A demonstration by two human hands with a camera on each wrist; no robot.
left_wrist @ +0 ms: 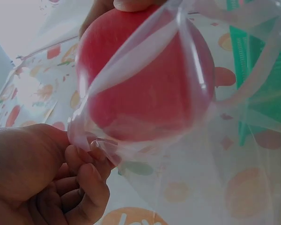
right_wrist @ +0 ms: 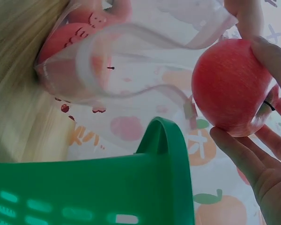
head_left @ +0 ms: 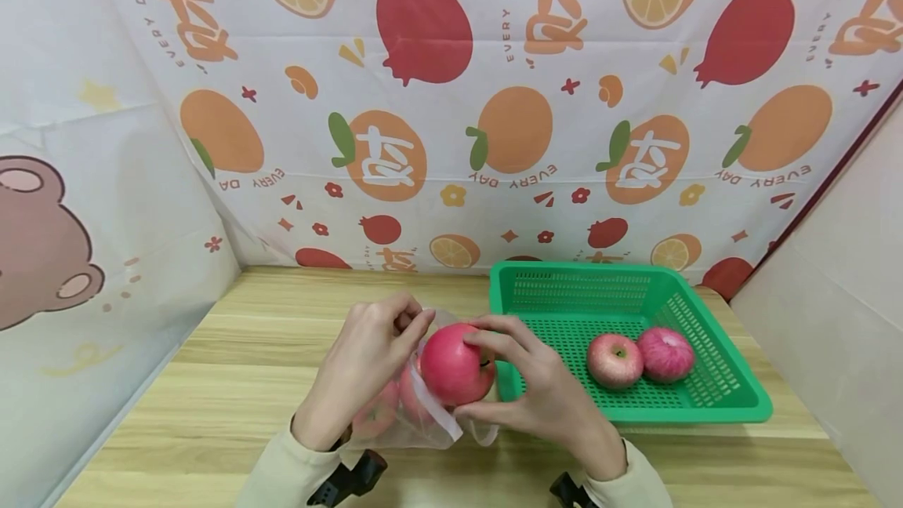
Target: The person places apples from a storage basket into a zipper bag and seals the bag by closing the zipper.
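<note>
Cream-coloured sleeves are entering at the bottom edge of the head view, each above a black wrist mount. Left hand (head_left: 363, 367) is pinching the rim of a clear, thin plastic bag (head_left: 416, 414) with fingers (left_wrist: 91, 161) curled on the film, holding its mouth open just above the pale wooden tabletop (head_left: 233, 367). Right hand (head_left: 543, 390) is gripping a round red apple (head_left: 457, 363) between thumb below and fingers over the top, positioning it at the bag's mouth; whether it is crossing the rim cannot be told. More red apples (head_left: 377, 414) are lying inside the bag, seen through the plastic. Just right of the hands, a green perforated plastic basket (head_left: 712, 406) is sitting on the table, containing two pinkish-red apples (head_left: 615, 361) side by side, touching. Fruit-printed white cloth (head_left: 451, 100) is hanging behind; a bear-printed panel (head_left: 42, 241) is standing at left.
</note>
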